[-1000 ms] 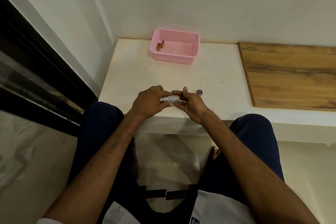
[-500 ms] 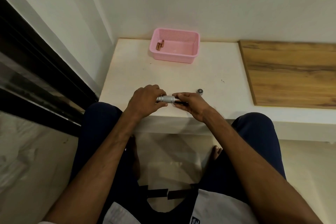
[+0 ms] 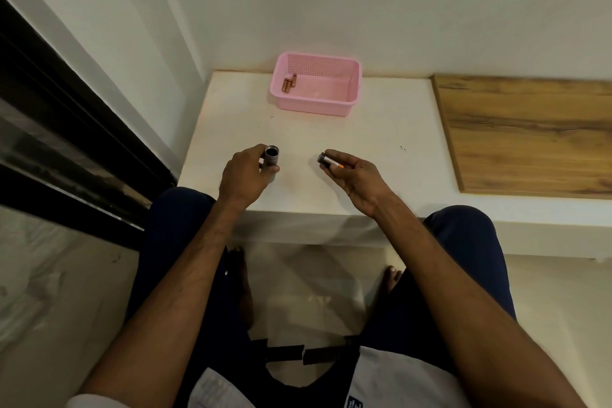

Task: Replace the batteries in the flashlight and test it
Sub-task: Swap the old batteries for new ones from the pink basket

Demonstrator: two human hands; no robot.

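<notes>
My left hand grips the silver flashlight body above the white ledge, its open dark end turned up toward me. About a hand's width to the right, my right hand pinches a short dark battery holder with an orange patch, lying sideways between thumb and fingers. The two parts are apart. Two or three copper-coloured batteries lie in the left corner of the pink basket at the back.
The white ledge runs to a wall corner on the left. A wooden board covers its right part. A dark window frame stands at the left, and my knees are under the front edge.
My hands were together on the flashlight; they have moved apart, and the battery holder is out of the body, in my right hand. The small cap on the ledge is hidden.
</notes>
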